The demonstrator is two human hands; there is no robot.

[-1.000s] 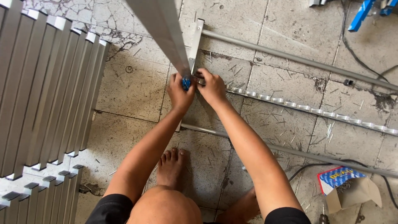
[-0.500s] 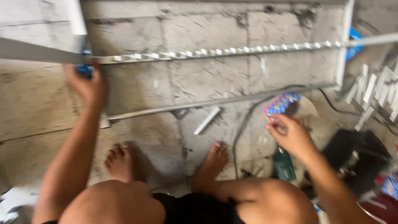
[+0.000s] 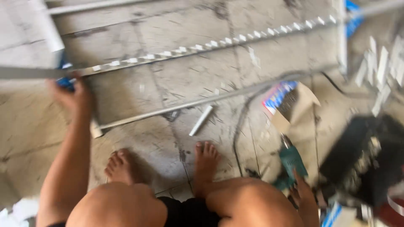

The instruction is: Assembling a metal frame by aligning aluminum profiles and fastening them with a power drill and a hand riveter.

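- Cracked, stained concrete floor [image 3: 168,92] filled my view, and I took the green power drill [image 3: 290,166] as my landmark.
- My right hand [image 3: 304,194] was at the drill's lower end, its fingers wrapped around the green body; motion blur hid how tightly they closed.
- My left hand [image 3: 73,98] was far to the left of the drill and higher in the frame, its fingers closed on a small blue piece [image 3: 64,82] where a grey metal bar [image 3: 25,72] met the notched metal rail [image 3: 210,44].
- That notched rail ran well above the drill, slanting up toward the right.
- A plain metal rail [image 3: 202,101] lay between the notched rail and the drill, roughly parallel to the first.
- A short white tube piece [image 3: 201,120] rested on the floor to the upper left of the drill, just below the plain rail.
- A cardboard box [image 3: 290,105] with a colourful flap sat directly above the drill, nearly touching its tip.
- A black cable [image 3: 240,130] curved across the floor just left of the drill.
- My two bare feet [image 3: 205,162] stood left of the drill.
- A dark, blurred object [image 3: 362,159] sat immediately right of the drill.
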